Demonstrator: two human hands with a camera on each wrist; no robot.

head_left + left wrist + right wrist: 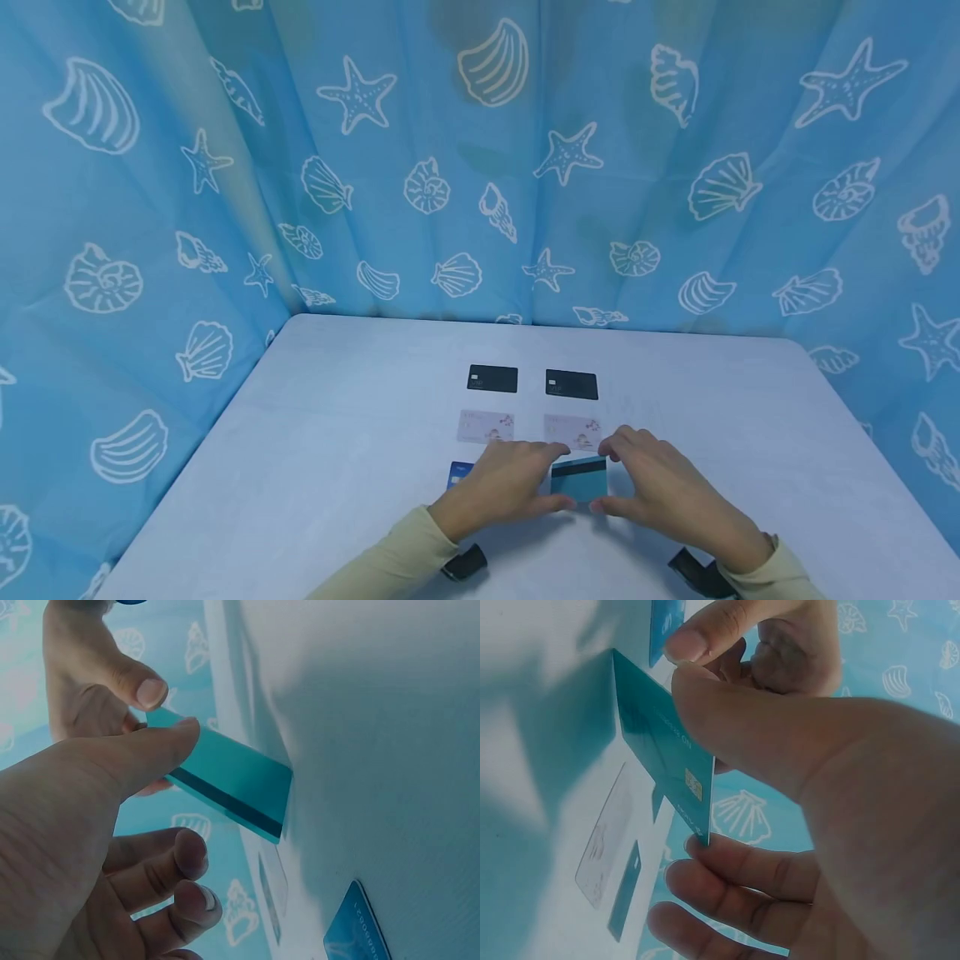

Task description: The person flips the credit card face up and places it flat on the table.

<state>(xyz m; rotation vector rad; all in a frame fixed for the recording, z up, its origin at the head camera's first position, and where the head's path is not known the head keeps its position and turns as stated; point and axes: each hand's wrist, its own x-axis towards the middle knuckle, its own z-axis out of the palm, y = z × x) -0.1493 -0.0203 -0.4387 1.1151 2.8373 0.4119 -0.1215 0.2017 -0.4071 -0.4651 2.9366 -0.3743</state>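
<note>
A teal bank card (579, 483) with a dark stripe is tilted between both hands, low over the white table. My right hand (660, 482) pinches it between thumb and fingertips; in the right wrist view, its chip side (667, 750) faces that camera. My left hand (506, 482) is at the card's other end, its thumb (161, 754) overlapping the edge and its other fingers (150, 877) loosely bent, apart from the card in the left wrist view. A blue card (458, 473) lies partly hidden behind the left hand.
Two black cards (492, 378) (572, 384) lie side by side farther back on the white table (360, 400). Nearer are two pale pink cards (486, 426) (572, 431) with floral prints. A blue curtain (412, 233) with white shells borders the table's far and left sides.
</note>
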